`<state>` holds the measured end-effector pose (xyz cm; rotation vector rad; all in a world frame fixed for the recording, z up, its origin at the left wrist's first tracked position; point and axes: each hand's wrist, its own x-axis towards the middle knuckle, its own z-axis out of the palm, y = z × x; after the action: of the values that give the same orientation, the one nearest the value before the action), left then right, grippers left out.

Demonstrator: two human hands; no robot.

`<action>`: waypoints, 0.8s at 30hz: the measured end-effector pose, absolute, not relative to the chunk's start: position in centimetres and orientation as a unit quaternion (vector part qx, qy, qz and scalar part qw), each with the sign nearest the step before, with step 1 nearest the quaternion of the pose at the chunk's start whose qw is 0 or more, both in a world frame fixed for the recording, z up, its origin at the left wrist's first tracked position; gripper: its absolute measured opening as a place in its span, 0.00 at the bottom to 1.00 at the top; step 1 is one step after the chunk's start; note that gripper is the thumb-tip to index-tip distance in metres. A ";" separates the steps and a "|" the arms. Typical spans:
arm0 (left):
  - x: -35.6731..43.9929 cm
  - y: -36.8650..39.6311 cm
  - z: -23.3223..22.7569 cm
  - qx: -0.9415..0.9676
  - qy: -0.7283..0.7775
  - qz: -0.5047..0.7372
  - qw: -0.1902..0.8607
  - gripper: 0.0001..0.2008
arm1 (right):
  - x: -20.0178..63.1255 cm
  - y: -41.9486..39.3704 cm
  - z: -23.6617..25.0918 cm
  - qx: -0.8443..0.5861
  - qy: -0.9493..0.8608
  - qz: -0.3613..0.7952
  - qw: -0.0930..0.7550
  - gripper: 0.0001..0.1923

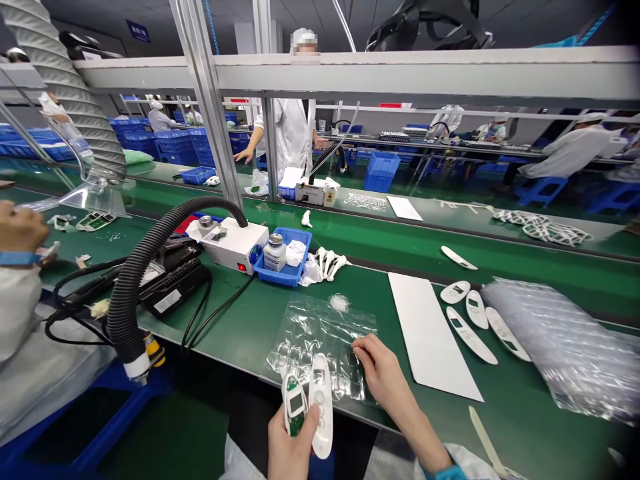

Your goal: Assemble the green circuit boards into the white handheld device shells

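Note:
My left hand [293, 443] is closed around two long white plastic pieces at the table's front edge. One is a housing half [295, 405] with a green circuit board and a small grey display. The other, a white oval cover [321, 407], has a window near its top and lies under my thumb. My right hand [383, 370] has its fingertips pinched together at the right side of a clear plastic bag [305, 327]; whether they grip the film or a small part is hidden. Square transparent pieces show on the bag, and a small whitish round pile [339, 303] sits at its far edge.
Several white covers [473, 335] lie right of a white board [430, 333], beside bubble wrap [565, 340]. A blue tray [285, 257] holds a metal-capped bottle. A black hose [125, 293] arches at left. A co-worker's hand [20, 227] is far left; another person stands opposite.

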<state>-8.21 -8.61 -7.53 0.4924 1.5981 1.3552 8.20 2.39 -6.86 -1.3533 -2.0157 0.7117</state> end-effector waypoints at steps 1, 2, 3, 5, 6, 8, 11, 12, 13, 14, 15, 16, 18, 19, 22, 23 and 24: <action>-8.2 -8.6 -7.3 0.205 0.654 0.555 0.471 0.21 | 8.3 2.7 -6.7 -0.515 -0.771 0.256 0.274 0.11; -8.1 -8.5 -7.2 0.210 0.655 0.556 0.467 0.21 | 8.3 3.0 -6.7 -0.523 -0.779 0.243 0.248 0.11; -8.1 -8.5 -7.1 0.216 0.654 0.556 0.465 0.21 | 8.3 3.2 -6.7 -0.531 -0.784 0.228 0.226 0.11; -7.9 -8.2 -7.1 0.226 0.653 0.555 0.464 0.20 | 8.2 3.4 -6.8 -0.544 -0.787 0.205 0.204 0.10; -7.8 -8.1 -7.3 0.230 0.652 0.555 0.462 0.20 | 8.2 3.4 -6.9 -0.547 -0.787 0.200 0.205 0.09; -7.7 -8.0 -7.6 0.236 0.655 0.554 0.457 0.19 | 8.2 3.3 -6.8 -0.546 -0.781 0.209 0.219 0.09; -7.7 -8.0 -7.9 0.241 0.657 0.551 0.455 0.19 | 8.4 2.8 -6.2 -0.539 -0.760 0.251 0.262 0.10; -7.7 -8.0 -7.9 0.238 0.656 0.550 0.458 0.20 | 8.4 2.5 -5.8 -0.539 -0.747 0.266 0.285 0.10; -7.7 -8.0 -7.8 0.233 0.655 0.550 0.462 0.20 | 8.4 2.1 -5.4 -0.542 -0.729 0.280 0.311 0.11; -7.7 -8.1 -7.6 0.229 0.655 0.550 0.465 0.20 | 8.2 1.6 -5.0 -0.543 -0.710 0.296 0.337 0.12; -7.7 -8.1 -7.3 0.226 0.653 0.551 0.468 0.20 | 7.9 1.1 -4.6 -0.543 -0.691 0.313 0.360 0.12; -7.7 -8.2 -7.1 0.223 0.651 0.553 0.469 0.20 | 7.6 0.5 -4.2 -0.538 -0.677 0.333 0.375 0.13; -7.6 -8.3 -6.5 0.224 0.645 0.559 0.470 0.20 | 6.5 -0.7 -3.7 -0.518 -0.667 0.373 0.384 0.14; -7.6 -8.3 -6.3 0.226 0.642 0.561 0.470 0.20 | 6.0 -1.2 -3.5 -0.507 -0.668 0.388 0.383 0.14; -7.5 -8.4 -5.9 0.238 0.641 0.561 0.466 0.20 | 4.5 -2.1 -3.5 -0.486 -0.676 0.404 0.379 0.14; -7.4 -8.4 -5.8 0.242 0.642 0.561 0.464 0.20 | 4.2 -2.2 -3.6 -0.483 -0.679 0.402 0.380 0.14; -7.4 -8.5 -5.8 0.245 0.642 0.560 0.463 0.20 | 3.9 -2.2 -3.8 -0.481 -0.682 0.399 0.380 0.14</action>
<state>-7.40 -8.45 -5.81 0.6017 1.5785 1.3760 3.95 -2.25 -3.78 -1.2293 -1.7402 1.0176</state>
